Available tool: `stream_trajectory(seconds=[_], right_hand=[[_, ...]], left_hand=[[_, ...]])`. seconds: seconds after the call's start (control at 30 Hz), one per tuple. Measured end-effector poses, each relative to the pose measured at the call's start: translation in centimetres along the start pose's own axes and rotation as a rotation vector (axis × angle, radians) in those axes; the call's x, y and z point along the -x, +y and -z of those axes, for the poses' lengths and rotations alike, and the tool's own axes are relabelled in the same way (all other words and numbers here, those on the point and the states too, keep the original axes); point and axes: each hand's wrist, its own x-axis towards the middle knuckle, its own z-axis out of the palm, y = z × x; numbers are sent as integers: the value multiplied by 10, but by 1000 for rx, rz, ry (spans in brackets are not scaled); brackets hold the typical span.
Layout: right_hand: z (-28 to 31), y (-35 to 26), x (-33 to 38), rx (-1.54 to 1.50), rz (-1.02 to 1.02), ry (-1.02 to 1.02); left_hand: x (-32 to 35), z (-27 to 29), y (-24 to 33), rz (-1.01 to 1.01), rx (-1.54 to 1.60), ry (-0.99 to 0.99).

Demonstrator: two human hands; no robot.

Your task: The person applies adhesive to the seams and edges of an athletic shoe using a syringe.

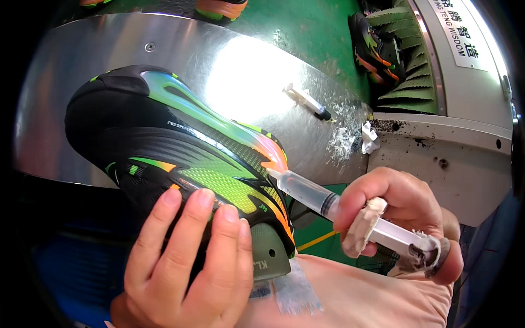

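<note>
Metal worktop (180,46), black-green-orange shoe (164,117)

A head-worn fisheye looks down on the shoe (188,150) from close above.

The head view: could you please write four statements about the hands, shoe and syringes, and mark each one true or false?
1. The right hand holds a syringe. True.
2. The left hand is away from the shoe. False: its fingers lie against the shoe.
3. A second syringe lies on the metal table. True.
4. The held syringe's tip points away from the shoe. False: it points at the shoe's orange part.
</note>
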Motion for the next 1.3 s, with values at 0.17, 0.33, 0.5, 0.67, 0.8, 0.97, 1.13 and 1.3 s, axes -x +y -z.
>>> stream_trajectory(seconds=[0.17,0.33,0.5,0.67,0.8,0.97,1.13,1.3], right_hand=[[-17,29,15,-337,46,60],[-41,62,27,-611,102,179],[-65,99,23,-792,234,185],[-50,80,-7,-842,103,253],[-99,96,-42,-1497,645,242],[-41,110,7,-1167,423,255],[-44,125,7,-1130,467,105],[-47,137,4,-951,552,110]], left_hand=[[9,16,1,23,-33,-72],[19,29,-6,15,-59,-163],[25,33,-12,74,-73,-246],[-28,57,-61,177,51,-241],[-84,68,-108,-268,-121,-475],[-113,41,-46,112,-175,-673],[-115,34,-54,180,-43,-479],[-119,30,-54,363,41,-475]])
